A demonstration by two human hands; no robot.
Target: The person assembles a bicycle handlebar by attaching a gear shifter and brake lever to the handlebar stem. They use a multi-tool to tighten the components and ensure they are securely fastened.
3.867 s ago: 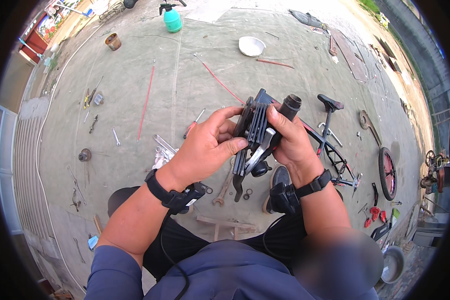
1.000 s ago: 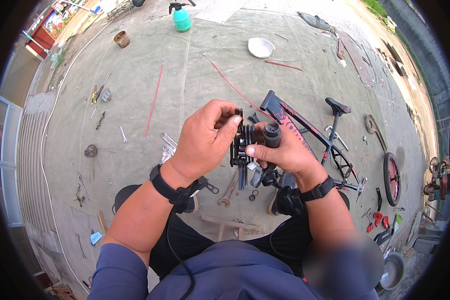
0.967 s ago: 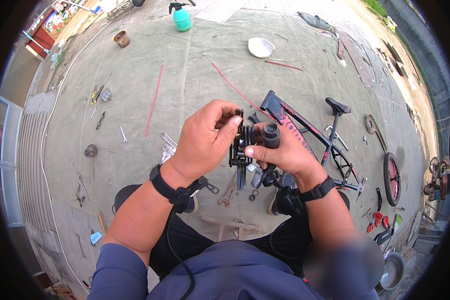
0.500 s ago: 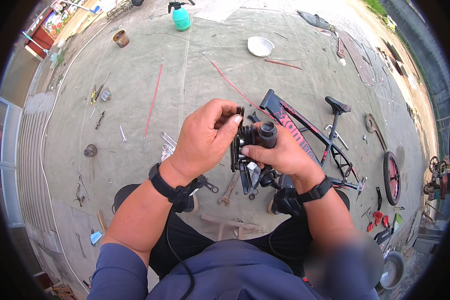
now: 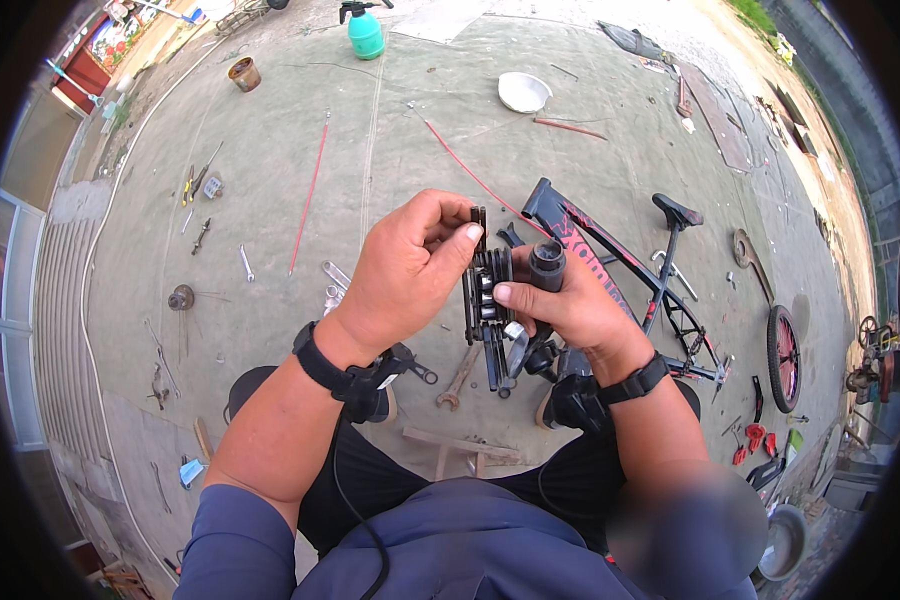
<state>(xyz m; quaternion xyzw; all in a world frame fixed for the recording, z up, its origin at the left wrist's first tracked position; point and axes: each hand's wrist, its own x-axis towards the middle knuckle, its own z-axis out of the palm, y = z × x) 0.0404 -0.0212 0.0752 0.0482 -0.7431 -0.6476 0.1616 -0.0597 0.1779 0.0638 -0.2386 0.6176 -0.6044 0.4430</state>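
Observation:
A black folding multi-tool (image 5: 488, 290) with several metal bits along its body is held upright between my hands. My left hand (image 5: 417, 250) is closed, thumb and forefinger pinching a thin black blade at its top. My right hand (image 5: 570, 300) wraps round a black cylindrical grip (image 5: 547, 265) with an open end, its thumb against the multi-tool's side. Below the grip hang a black lever-like part (image 5: 541, 357) and a silvery piece, partly hidden. Beyond my right hand lies a dark bicycle frame (image 5: 620, 250) with red markings and a saddle (image 5: 677, 210).
Near my feet lies a large spanner (image 5: 458, 378); a smaller spanner (image 5: 246, 262) is farther left. Red cables (image 5: 310, 195) stretch across the mat (image 5: 280, 130). A green spray bottle (image 5: 366, 38), a white bowl (image 5: 523, 92) and a small wheel (image 5: 784, 358) stand or lie around.
My right thumb and the black grip have shifted slightly right, uncovering more of the multi-tool's middle. The left hand keeps its pinch near the same spot.

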